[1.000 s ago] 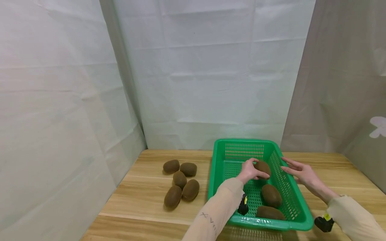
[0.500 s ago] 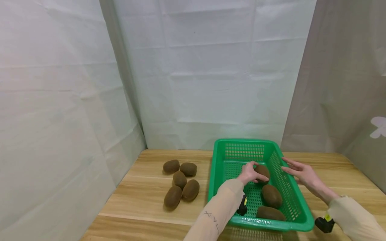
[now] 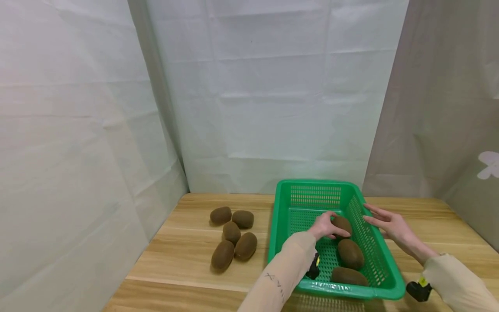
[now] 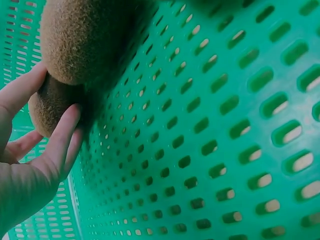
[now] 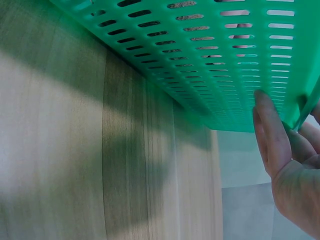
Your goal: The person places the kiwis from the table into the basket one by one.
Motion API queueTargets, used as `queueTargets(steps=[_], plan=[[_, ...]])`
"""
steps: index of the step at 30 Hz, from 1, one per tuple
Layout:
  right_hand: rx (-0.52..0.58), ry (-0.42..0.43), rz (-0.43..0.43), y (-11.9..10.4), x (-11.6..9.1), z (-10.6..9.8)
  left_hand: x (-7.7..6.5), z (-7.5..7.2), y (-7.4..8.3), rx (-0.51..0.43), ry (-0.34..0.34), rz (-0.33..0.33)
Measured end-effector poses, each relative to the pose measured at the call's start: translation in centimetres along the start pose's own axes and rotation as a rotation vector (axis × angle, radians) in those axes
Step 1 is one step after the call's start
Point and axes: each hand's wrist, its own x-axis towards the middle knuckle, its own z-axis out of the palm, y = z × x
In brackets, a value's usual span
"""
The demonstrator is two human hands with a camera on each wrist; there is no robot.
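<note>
In the head view my left hand (image 3: 325, 225) is inside the green plastic basket (image 3: 274, 234), its thumb and fingers round a brown kiwi (image 3: 342, 226). The left wrist view shows that kiwi (image 4: 46, 111) low by the perforated basket surface, partly behind a nearer kiwi (image 4: 82, 35). Two other kiwis, one in the middle (image 3: 351, 254) and one at the near end (image 3: 349, 276), lie along the basket's right side. My right hand (image 3: 393, 225) holds the right rim, with some fingers against the outer wall (image 5: 272, 132) and others over the edge.
Several loose kiwis (image 3: 232, 232) lie grouped on the wooden table (image 3: 175, 260), left of the basket. White cloth (image 3: 265, 108) hangs behind the table and at the left, and a greyer cloth (image 3: 425, 130) hangs at the right.
My left hand has lowered its kiwi and brought it slightly nearer, toward the middle kiwi. The right hand stays at the rim, and the loose kiwis have not moved.
</note>
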Motion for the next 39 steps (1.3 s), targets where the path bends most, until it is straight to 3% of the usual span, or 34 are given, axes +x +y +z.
queueTargets(steps=[13, 24, 39], plan=[[-0.001, -0.012, -0.01, -0.1, 0.5, 0.2, 0.1, -0.3, 0.2, -0.001, -0.045, -0.024], [0.008, -0.022, -0.026, 0.1, 1.0, 0.3, -0.2, -2.2, 1.5, 0.19, -0.015, -0.009], [-0.011, -0.021, -0.026, 0.1, 1.2, 0.1, -0.9, -5.5, 4.5, 0.116, -0.118, 0.132]])
